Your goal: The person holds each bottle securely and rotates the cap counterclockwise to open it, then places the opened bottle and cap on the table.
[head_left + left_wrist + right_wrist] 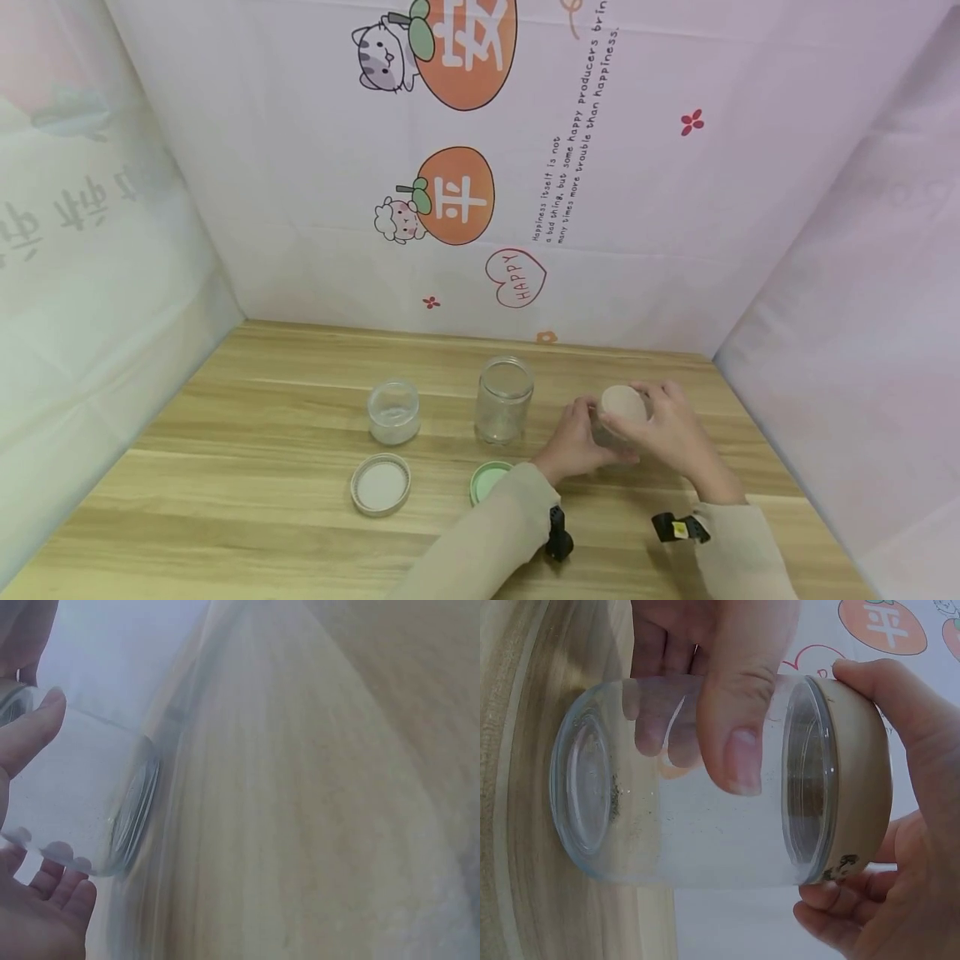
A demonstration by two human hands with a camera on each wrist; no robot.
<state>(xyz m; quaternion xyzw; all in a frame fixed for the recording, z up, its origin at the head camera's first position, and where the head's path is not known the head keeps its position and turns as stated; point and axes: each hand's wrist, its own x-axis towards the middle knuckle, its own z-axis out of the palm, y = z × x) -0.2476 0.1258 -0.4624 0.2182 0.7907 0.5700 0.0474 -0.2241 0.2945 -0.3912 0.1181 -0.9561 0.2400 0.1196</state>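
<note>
At the right of the table, a clear glass jar with a beige lid is between both hands. My left hand grips the jar's body, its thumb lying along the near side in the right wrist view. The right hand holds the beige lid, fingers and thumb curled round its edge. In the right wrist view the lid sits on the jar's mouth; whether it is tight I cannot tell. The left wrist view shows the jar's base close to the tabletop.
Left of the hands stands a tall open glass jar, and farther left a short open jar. In front of the short jar lies an upturned beige lid. A green lid is partly covered by the left sleeve. Printed cloth walls border the table.
</note>
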